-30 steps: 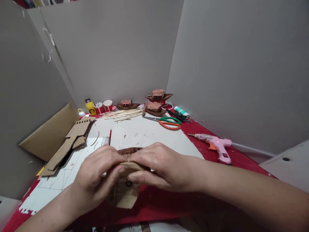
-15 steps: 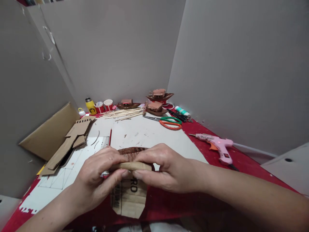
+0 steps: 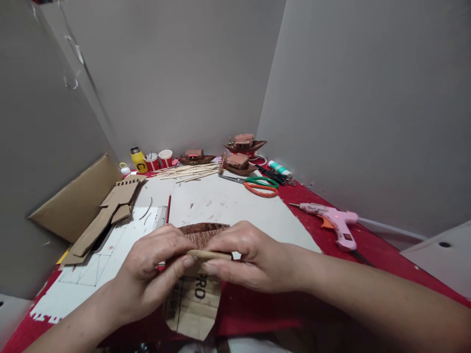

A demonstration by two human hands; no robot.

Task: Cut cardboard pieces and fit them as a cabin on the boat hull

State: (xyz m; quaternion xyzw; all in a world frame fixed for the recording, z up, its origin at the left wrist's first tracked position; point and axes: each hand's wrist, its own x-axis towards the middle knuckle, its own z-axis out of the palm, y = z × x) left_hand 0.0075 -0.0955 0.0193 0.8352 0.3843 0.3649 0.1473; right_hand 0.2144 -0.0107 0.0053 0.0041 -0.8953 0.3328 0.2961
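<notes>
A piece of printed brown cardboard [image 3: 196,304], with dark lettering on it, is bent along a fold at its upper edge. My left hand [image 3: 158,264] pinches the fold from the left, thumb below and fingers above. From the right, my right hand [image 3: 246,257] grips the same fold, its thumb close to the left one. The cardboard's lower part hangs towards me over the red cloth. Just beyond my fingers lies a brown striped piece [image 3: 200,235] with a curved dark edge, partly hidden by both hands.
A pink glue gun [image 3: 336,220] lies at right on the red cloth. Scissors [image 3: 257,185], thin sticks [image 3: 191,171] and model boats [image 3: 245,143] are at the back. Cut cardboard [image 3: 117,201] and a red pencil [image 3: 168,208] lie left. Grey panels [image 3: 176,73] enclose the table.
The fold has rolled a little, and the hanging part of the cardboard has swung slightly down and left. Both hands keep their grip in nearly the same place.
</notes>
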